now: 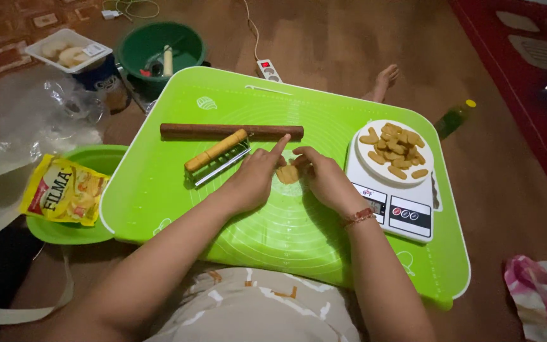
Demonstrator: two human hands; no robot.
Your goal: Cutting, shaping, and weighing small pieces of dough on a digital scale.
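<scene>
The small piece of tan dough (287, 174) lies on the green silicone mat (242, 107), about the middle of it and a little to the far side, pinched between the two hands. The left hand (252, 179) presses against its left edge, forefinger stretched out toward the far side; the right hand (325, 178) closes on its right and far edge with curled fingers. So the grip on both sides is narrow and holds the dough, which sits right at the fingertips rather than in either palm; its underside seems to rest on the mat, though the fingers hide part of it.

The likely slips, as a judgement: the dough is soft and small, so uneven pressure from either hand could squash it out of shape or tear it, and it may stick to the fingers or the mat. The right wrist with its bracelet (358, 217) is just beside the white kitchen scale (400, 212), whose round plate (365, 158) carries a heap of shaped dough pieces (395, 151); a careless swing to the right could knock the plate or scatter them. Just left of the left hand lie a metal cutter with a wooden handle (215, 158) and, farther, a dark wooden rolling pin (231, 131), which could roll if nudged
</scene>
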